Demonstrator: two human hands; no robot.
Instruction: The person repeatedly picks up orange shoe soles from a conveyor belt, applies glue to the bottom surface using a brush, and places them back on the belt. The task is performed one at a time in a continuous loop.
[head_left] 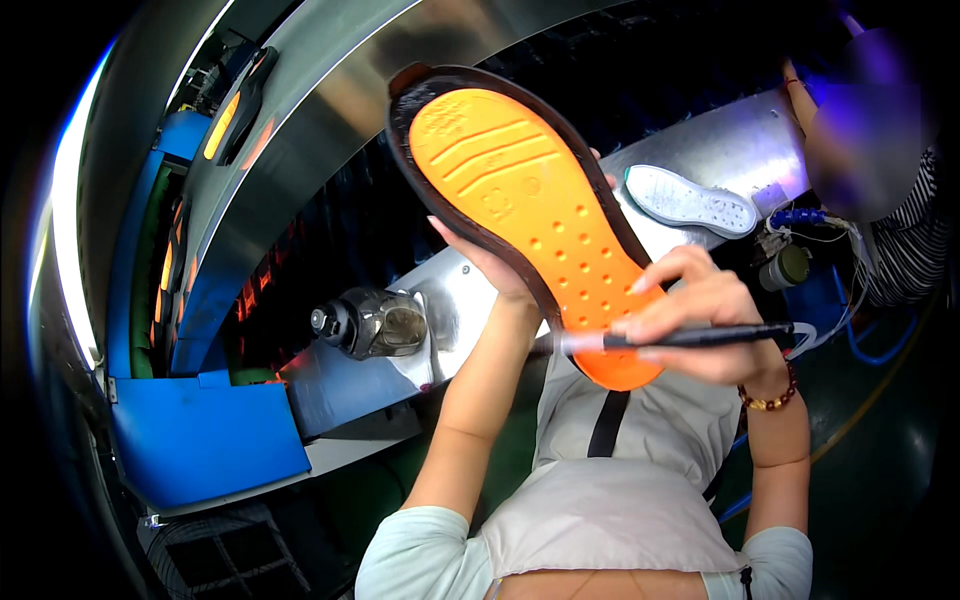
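A large shoe sole (530,185), dark brown at the rim with an orange, dimpled inner face turned up, is held slantwise in front of me. My left hand (490,262) grips it from beneath along its left edge; part of those fingers is hidden behind the sole. Over the sole's near end, my right hand (705,310) is closed round a black-handled brush (725,337). The brush head points left across the orange face and is smeared by motion, so I cannot tell whether its tip touches the sole.
Beyond my hands, a white sole (690,200) lies on a metal bench (460,335). A clear jar with a dark cap (370,323) stands left. Orange-and-dark soles (225,120) sit by the curved machine with blue panels (210,440). A co-worker (905,240) and a small container (788,268) are at right.
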